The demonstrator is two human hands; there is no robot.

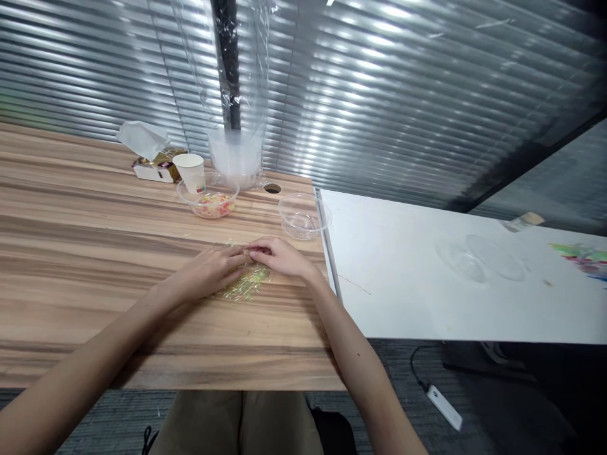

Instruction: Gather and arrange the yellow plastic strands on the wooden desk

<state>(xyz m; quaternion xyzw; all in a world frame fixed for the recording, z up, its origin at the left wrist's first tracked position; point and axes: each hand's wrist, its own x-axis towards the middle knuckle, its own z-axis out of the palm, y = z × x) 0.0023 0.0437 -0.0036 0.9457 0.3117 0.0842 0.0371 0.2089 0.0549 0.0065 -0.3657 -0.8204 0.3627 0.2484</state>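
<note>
A loose pile of small yellow-green pieces [244, 285] lies on the wood-grain table. Over its upper left part rests my left hand [213, 270], its fingers bent toward the right. My right hand [277, 255] meets it fingertip to fingertip at the pile's far edge, thumb and fingers pinched together. What the fingertips hold, if anything, is too small to make out. Behind my hands stands an empty clear round bowl [304, 221]. Farther left, another clear bowl [208, 201] has red and yellow pieces in it.
A paper cup [190, 173] stands at the left bowl, near a tissue box [159, 165]. Stacked clear containers [236, 158] stand by the blinds. On the white table [393, 265] at right are clear lids [496, 258] and coloured strips [585, 260]. A cable hole [272, 188] pierces the wooden top.
</note>
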